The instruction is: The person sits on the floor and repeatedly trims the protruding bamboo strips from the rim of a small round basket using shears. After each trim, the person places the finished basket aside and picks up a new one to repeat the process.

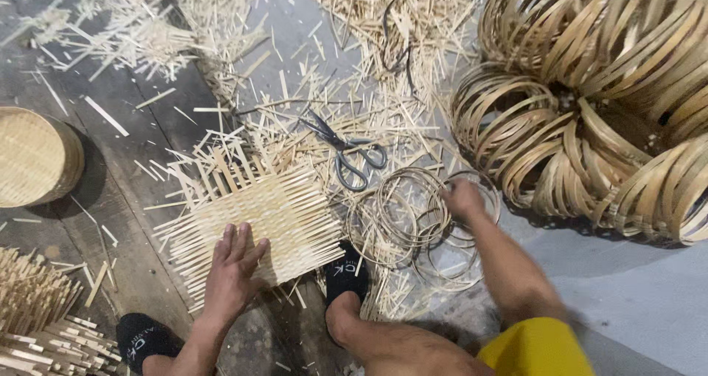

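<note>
A square mat of woven bamboo strips (258, 206) lies on the floor in front of me. My left hand (234, 265) rests flat on its near edge, fingers spread. My right hand (463, 197) reaches to the right and closes on thin bamboo rings (402, 214) that lie in a loose heap beside the mat. My feet in black sandals (346, 274) sit by the mat's near side.
Grey scissors (346, 151) lie just beyond the mat among scattered bamboo offcuts (221, 22). A large pile of wide bamboo hoops (605, 95) fills the right. A round woven basket (33, 158) sits at the left, stacked strips (37, 317) at lower left.
</note>
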Demonstrator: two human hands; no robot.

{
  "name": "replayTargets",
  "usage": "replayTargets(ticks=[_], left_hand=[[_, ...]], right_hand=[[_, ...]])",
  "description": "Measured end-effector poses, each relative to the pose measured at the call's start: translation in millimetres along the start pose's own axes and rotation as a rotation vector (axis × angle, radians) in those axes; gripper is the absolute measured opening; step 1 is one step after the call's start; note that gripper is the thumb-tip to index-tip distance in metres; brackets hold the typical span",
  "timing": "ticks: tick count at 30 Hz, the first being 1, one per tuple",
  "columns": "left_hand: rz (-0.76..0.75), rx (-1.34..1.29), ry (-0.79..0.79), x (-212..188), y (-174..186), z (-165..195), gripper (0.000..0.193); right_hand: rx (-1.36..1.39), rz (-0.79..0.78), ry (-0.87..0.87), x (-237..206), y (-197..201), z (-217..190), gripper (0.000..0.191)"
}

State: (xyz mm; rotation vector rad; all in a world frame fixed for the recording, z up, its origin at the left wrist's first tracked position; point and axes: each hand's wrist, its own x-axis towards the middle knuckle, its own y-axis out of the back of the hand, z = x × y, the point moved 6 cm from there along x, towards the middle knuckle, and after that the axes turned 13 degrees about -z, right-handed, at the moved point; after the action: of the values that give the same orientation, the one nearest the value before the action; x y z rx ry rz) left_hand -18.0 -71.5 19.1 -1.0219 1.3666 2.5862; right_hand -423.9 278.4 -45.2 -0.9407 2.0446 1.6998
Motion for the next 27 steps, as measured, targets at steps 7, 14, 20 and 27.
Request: replayTargets(ticks=[7,14,20,27], left_hand=[[-0.194,0.088,0.128,4,10,9,0.096],[0.108,-0.187,0.037,4,56,41,0.086],[0.487,-1.189,-0.465,-42,93,148,0.047],[0.396,-1.467,-0.374,-75,116,109,0.04]], right_hand=[[0.582,-0.026,0.044,-36,43,-38,0.025],[0.492,-0.148,0.575,-159,136,-179,0.013],[0.243,-0.137,1.211,-267,99,-304,0.014],[-0.422,0.463,1.642,-337,105,-354,0.031]])
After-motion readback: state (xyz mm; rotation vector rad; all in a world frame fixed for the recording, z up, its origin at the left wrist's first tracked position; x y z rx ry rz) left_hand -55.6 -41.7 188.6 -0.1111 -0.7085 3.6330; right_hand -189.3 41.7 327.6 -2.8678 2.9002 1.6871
